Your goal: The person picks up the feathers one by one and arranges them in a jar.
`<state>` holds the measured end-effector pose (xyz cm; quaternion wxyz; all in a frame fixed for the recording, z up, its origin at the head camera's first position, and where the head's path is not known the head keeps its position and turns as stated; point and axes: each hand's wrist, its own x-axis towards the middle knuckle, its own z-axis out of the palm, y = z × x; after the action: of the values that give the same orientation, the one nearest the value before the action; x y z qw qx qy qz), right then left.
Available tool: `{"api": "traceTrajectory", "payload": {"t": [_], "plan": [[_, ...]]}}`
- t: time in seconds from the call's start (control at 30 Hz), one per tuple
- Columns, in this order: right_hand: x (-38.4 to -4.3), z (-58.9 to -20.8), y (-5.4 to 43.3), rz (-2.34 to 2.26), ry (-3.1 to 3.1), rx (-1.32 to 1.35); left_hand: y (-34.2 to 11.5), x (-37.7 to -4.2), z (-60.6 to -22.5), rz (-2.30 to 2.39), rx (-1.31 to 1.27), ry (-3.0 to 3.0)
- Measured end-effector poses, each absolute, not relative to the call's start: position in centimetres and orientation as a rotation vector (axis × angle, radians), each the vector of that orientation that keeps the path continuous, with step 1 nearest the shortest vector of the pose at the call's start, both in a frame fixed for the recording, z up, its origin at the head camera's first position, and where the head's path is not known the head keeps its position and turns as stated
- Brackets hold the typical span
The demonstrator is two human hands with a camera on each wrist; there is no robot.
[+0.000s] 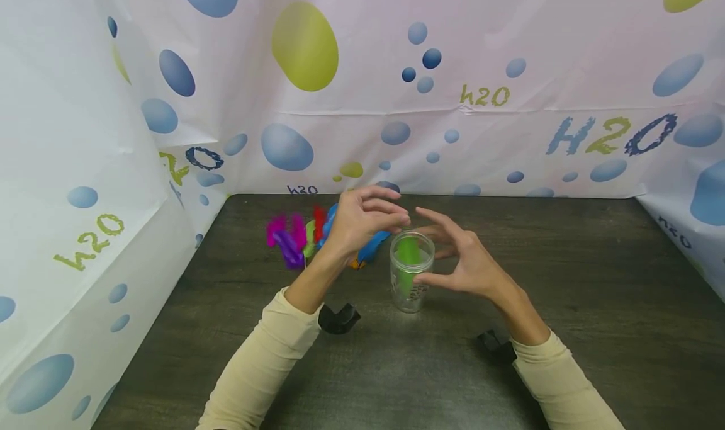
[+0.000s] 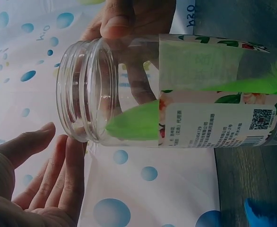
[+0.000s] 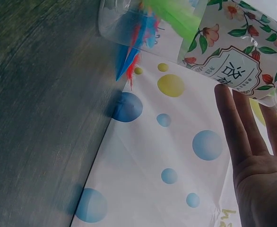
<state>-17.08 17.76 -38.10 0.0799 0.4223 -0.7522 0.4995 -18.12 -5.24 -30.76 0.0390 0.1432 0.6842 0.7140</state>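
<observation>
A clear jar [image 1: 410, 300] stands upright on the table with its mouth uncovered and a green feather [image 1: 406, 252] inside. Its floral paper label [image 3: 245, 42] shows in the right wrist view. Over the left side of the jar's mouth hovers my left hand [image 1: 365, 221], fingers loosely bent and nothing in them. In the left wrist view its fingertips [image 2: 74, 144] are right at the rim. My right hand [image 1: 467, 263] is at the jar's right side, fingers spread and thumb in front of the glass, not wrapped around it.
Left of the jar lie several coloured feathers: magenta [image 1: 298, 230], purple [image 1: 289, 251], red [image 1: 320, 221] and blue [image 1: 372, 247] among them. The dark wooden table [image 1: 272, 354] ends at a white backdrop [image 1: 362, 58] printed with blue and green spots. Black wrist mounts [image 1: 340, 320] sit below the sleeves.
</observation>
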Motion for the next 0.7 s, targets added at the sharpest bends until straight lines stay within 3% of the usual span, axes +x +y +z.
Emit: {"api": "traceTrajectory", "payload": {"t": [0.3, 0.7], "plan": [[-17.0, -38.1, 17.7, 1.488, -2.251, 1.261, -5.6, -18.3, -30.9, 2.187, 0.470, 2.113], [-16.9, -38.0, 17.7, 1.488, -2.245, 1.254, -7.0, -18.8, -32.4, 1.769, 0.796, 2.682]]}}
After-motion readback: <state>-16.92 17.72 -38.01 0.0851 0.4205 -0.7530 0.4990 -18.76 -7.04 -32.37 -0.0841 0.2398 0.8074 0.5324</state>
